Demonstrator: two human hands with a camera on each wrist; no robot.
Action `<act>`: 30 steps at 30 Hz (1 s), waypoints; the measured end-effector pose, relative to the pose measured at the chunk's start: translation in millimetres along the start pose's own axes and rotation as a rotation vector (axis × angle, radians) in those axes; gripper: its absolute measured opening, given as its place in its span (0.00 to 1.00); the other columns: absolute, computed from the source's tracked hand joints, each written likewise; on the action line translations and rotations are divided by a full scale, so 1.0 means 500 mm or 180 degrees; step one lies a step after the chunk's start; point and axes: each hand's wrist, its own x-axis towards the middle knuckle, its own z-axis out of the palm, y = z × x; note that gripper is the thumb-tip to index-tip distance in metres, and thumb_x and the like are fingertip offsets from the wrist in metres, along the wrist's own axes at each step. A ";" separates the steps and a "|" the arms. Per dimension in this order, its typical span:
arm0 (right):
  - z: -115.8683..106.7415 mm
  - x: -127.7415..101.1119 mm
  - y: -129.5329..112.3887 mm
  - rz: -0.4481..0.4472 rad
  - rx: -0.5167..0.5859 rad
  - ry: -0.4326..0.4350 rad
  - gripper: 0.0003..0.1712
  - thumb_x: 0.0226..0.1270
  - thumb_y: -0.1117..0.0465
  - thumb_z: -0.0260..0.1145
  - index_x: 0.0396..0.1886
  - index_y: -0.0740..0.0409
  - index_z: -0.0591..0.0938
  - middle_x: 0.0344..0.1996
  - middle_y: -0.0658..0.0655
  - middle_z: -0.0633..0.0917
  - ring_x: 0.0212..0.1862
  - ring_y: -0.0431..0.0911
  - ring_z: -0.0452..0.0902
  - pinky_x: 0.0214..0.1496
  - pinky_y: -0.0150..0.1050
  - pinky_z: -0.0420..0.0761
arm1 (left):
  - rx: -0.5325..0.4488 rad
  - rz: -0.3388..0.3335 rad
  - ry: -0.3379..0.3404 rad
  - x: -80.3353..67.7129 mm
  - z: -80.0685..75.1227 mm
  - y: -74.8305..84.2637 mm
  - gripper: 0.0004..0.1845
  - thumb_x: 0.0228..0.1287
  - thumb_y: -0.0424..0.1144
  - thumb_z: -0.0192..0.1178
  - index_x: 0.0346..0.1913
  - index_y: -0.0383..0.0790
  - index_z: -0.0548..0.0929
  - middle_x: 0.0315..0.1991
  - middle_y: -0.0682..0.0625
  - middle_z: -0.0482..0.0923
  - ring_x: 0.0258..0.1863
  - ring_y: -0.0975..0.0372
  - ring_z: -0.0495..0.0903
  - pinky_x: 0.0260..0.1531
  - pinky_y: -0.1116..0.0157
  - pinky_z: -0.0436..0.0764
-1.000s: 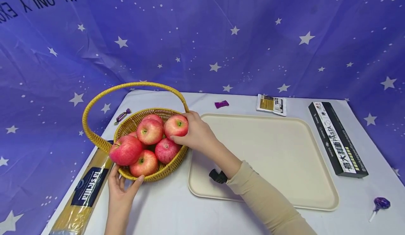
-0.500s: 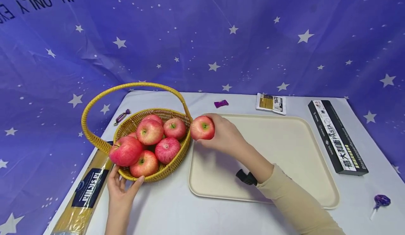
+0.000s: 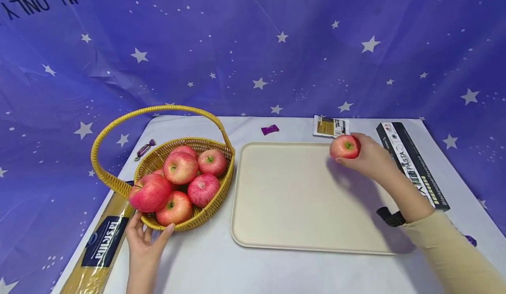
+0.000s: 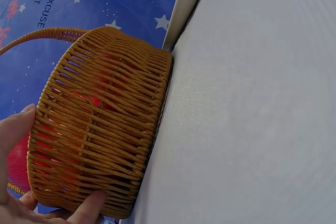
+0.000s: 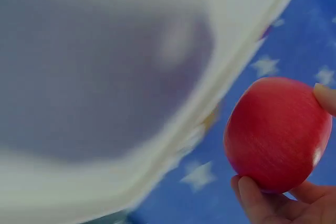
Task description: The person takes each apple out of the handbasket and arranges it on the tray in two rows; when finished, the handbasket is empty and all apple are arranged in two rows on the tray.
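A red apple (image 3: 345,147) is held by my right hand (image 3: 369,155) above the far right part of the beige tray (image 3: 276,248). In the right wrist view, fingertips and thumb grasp the apple (image 5: 278,135) from opposite sides. My left hand (image 3: 145,245) grips the near side of the yellow wicker basket (image 3: 213,206), its thumb at the rim in the left wrist view and its fingers against the woven wall (image 4: 100,129). Several apples fill the basket, among them a striped one (image 3: 203,190) and one leaning over the left rim (image 3: 150,192). The tall handle (image 3: 170,108) arches over them.
A spaghetti pack (image 3: 104,241) lies left of the basket. Behind are a wrapped candy (image 3: 145,150), a purple candy (image 3: 270,129) and a small pouch (image 3: 331,126). A black pasta box (image 3: 415,166) is partly behind the right arm, which mostly hides a purple lollipop (image 3: 470,241).
My right hand has lifted an apple out of the basket and carried it rightward across the tray. My left hand still holds the basket. The head view has shifted slightly.
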 end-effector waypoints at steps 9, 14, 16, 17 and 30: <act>-0.016 -0.002 0.131 0.0501 -0.0192 -0.0252 0.58 0.52 0.38 0.73 0.63 0.80 0.60 0.52 0.80 0.72 0.53 0.71 0.69 0.52 0.68 0.69 | -0.0038 0.0029 0.0027 0.005 -0.004 -0.009 0.46 0.59 0.20 0.62 0.72 0.52 0.48 0.70 0.50 0.48 0.72 0.55 0.48 0.60 0.75 0.65; -0.012 -0.004 0.139 0.0512 -0.0186 -0.0162 0.56 0.54 0.40 0.73 0.63 0.80 0.60 0.52 0.80 0.71 0.53 0.72 0.68 0.53 0.68 0.69 | -0.0036 0.0044 0.0028 0.003 -0.002 -0.012 0.47 0.59 0.20 0.62 0.72 0.52 0.47 0.70 0.50 0.48 0.71 0.54 0.48 0.60 0.76 0.66; -0.006 -0.002 0.138 0.0472 -0.0163 -0.0111 0.54 0.54 0.41 0.72 0.63 0.79 0.61 0.52 0.80 0.72 0.53 0.72 0.69 0.53 0.68 0.69 | -0.0028 0.0020 0.0044 0.003 -0.002 -0.013 0.47 0.59 0.21 0.62 0.73 0.52 0.47 0.70 0.50 0.48 0.72 0.55 0.48 0.59 0.76 0.67; -0.004 0.001 0.139 0.0455 -0.0148 -0.0096 0.53 0.55 0.42 0.72 0.63 0.79 0.62 0.52 0.80 0.72 0.53 0.72 0.69 0.53 0.68 0.69 | -0.0035 0.0016 0.0052 0.002 -0.003 -0.014 0.47 0.59 0.21 0.62 0.73 0.52 0.47 0.70 0.50 0.48 0.71 0.55 0.48 0.58 0.76 0.67; 0.008 0.022 0.061 0.0076 -0.0204 0.0266 0.56 0.54 0.45 0.73 0.72 0.68 0.57 0.69 0.75 0.55 0.67 0.73 0.50 0.62 0.72 0.55 | 0.0005 -0.0081 0.0030 0.006 -0.005 -0.012 0.47 0.60 0.24 0.63 0.73 0.54 0.47 0.74 0.48 0.44 0.73 0.54 0.45 0.58 0.76 0.67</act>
